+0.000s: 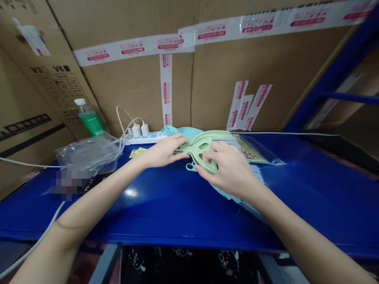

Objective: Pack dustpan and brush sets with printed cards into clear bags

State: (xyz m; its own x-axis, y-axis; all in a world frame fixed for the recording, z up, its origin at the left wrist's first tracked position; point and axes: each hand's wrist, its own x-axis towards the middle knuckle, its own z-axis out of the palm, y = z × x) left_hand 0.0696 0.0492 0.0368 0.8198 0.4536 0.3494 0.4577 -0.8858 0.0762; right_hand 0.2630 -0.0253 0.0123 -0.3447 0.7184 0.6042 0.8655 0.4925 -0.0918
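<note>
A light green hand brush with oval cutouts in its head and pale bristles is between my hands, over the blue table. My left hand is closed on its handle end. On the wider head, my right hand grips with curled fingers. Another green piece lies close behind it, its shape partly covered. Below my right hand are light blue brushes, bristles pointing right, mostly hidden by the hand and wrist. A light blue dustpan-like piece rests behind my left hand.
A white power strip with plugged-in chargers runs along the back, before cardboard boxes. Left are a green bottle, a clear plastic bag and white cables. A clear-wrapped printed packet lies right of the brushes on the blue table.
</note>
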